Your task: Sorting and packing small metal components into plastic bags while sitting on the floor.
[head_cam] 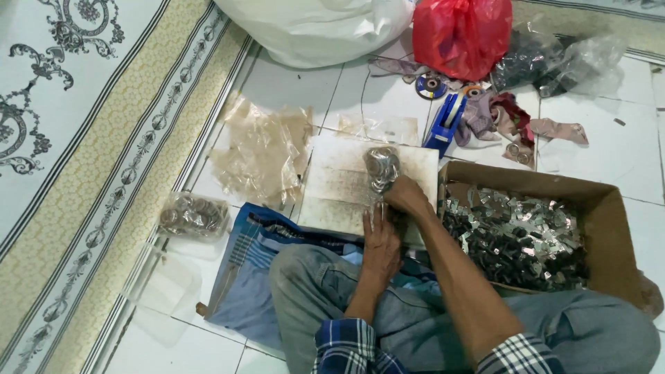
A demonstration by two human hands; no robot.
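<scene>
Nearest the camera, two plaid cuffs and grey-trousered knees frame the forearms that reach away over a blue striped cloth [242,277] spread on the tiled floor [623,159]. The right hand [405,195] is closed on the neck of a small clear bag of metal pieces [382,167], which stands on a stained whitish board [339,187] just beyond the cloth. The left hand [381,239] lies flat on the near edge of that board, fingers together and straight, touching the base of the bag's neck just beside the right hand. To the right, an open cardboard box [609,208] holds a heap of small shiny and dark metal parts. Left of the board lie crumpled empty clear bags [260,152], and nearer left a filled bag of round metal pieces [192,216] sits at the edge of a patterned carpet [83,138]. Farther off are a blue tape dispenser [445,121], a red plastic bag [460,34], a large white sack [312,28] and scraps of cloth [506,118].
</scene>
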